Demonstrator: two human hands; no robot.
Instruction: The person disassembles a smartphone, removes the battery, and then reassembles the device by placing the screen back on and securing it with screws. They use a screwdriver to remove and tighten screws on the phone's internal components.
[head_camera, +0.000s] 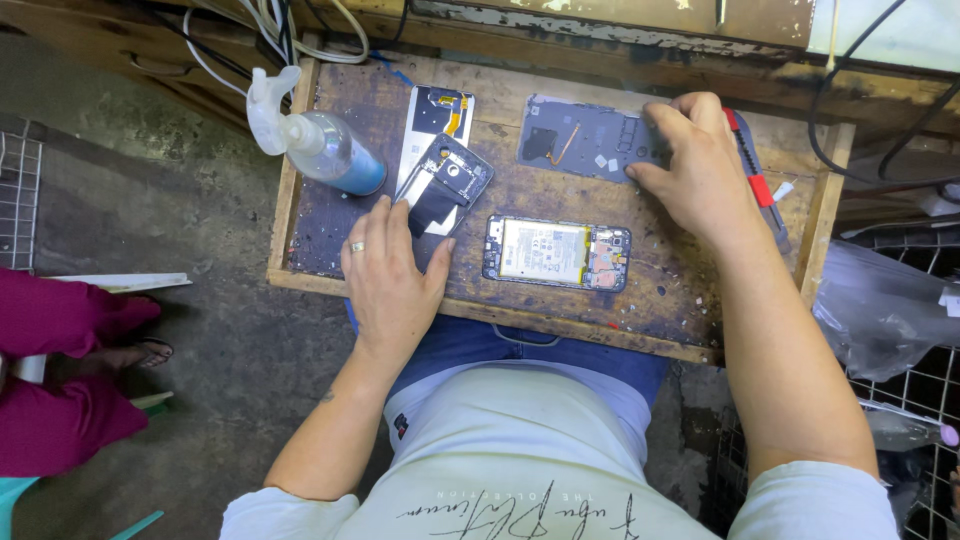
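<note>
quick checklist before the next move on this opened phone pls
1. Opened phone lies flat on the tray, clear of both hands: ok.
2. Left hand rests on the dark plate: ok.
3. Right hand presses the grey cover at the far edge: ok.
4. Red-and-black tool within reach beside the right hand: ok.
5. Spray bottle capped and not leaking: cannot tell.
6. Loose bits scattered on the tray near the phone: not ok.

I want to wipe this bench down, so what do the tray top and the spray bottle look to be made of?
Tray: seemingly bare wood, worn and stained, with visible grain and raised wooden edges. Spray bottle: likely clear plastic, translucent with bluish liquid showing through, white trigger head.
</note>
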